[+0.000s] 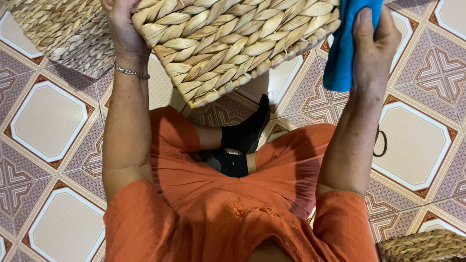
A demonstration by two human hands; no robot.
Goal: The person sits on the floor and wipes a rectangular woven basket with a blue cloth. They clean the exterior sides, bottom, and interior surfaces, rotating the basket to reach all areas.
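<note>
woven basket (228,43) held above patterned floor tiles (48,116).

The basket (228,43) is pale straw yellow with a fat woven braid pattern. The cloth (342,53) is bright blue. The dress (218,208) is orange with a small stitched pattern. The socks (240,140) are black. The bracelet (131,72) is silver. The floor (48,121) has cream tiles with brown and purple star shapes.
</note>
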